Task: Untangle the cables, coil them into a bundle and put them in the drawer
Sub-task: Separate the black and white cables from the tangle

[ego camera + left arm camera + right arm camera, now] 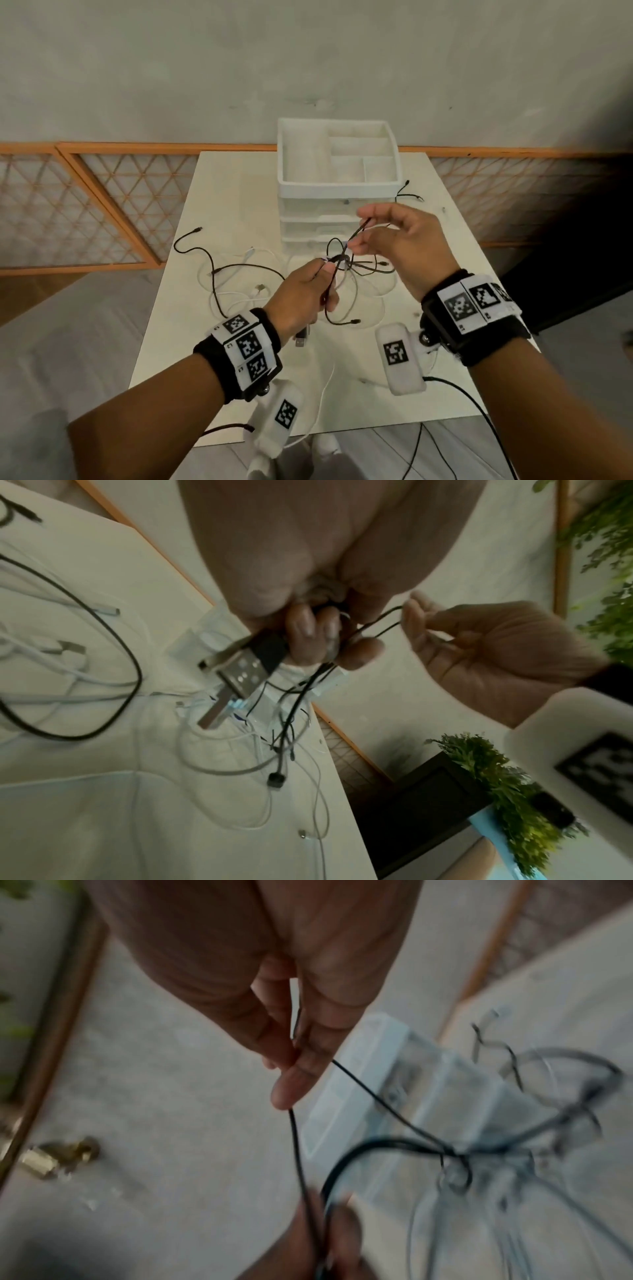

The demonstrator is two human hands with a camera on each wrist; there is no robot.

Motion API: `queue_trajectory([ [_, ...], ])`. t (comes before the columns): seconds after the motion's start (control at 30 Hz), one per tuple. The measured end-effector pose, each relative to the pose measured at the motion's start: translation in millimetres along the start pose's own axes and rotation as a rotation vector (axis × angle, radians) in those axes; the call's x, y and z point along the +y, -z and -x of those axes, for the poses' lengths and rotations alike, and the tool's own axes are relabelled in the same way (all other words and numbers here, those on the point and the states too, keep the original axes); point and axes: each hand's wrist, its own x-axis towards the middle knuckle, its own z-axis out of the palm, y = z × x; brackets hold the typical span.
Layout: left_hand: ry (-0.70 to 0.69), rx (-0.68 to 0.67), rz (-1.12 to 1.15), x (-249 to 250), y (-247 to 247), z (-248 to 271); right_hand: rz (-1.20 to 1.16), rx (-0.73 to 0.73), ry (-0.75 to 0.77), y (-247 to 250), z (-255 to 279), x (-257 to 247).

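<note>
A tangle of black and white cables hangs just above the white table, in front of the white drawer unit. My left hand grips a bunch of black cable strands at the knot. A black USB plug with a metal end sticks out below its fingers. My right hand is raised a little to the right and pinches a thin black cable between thumb and fingertips. That strand runs taut down to the left hand. The drawers look closed.
More black cable and white cable lie spread over the table's left half. A short black lead lies right of the drawer unit. The unit's top tray holds nothing. Potted greenery stands off the table's right side.
</note>
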Motion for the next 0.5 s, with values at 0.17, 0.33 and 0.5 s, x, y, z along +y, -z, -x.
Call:
queue_trajectory([
  [0.17, 0.035, 0.051, 0.021, 2.2, 20.0, -3.3, 0.295, 0.146, 0.204, 18.2, -12.9, -13.2],
  [0.33, -0.031, 0.089, -0.009, 12.1, 30.6, -9.1, 0.309, 0.265, 0.287, 28.8, -19.3, -13.4],
  [0.5, -0.141, 0.162, 0.098, 41.7, 37.5, -14.1, 0.295, 0.398, 0.184, 45.5, -36.6, 16.5],
])
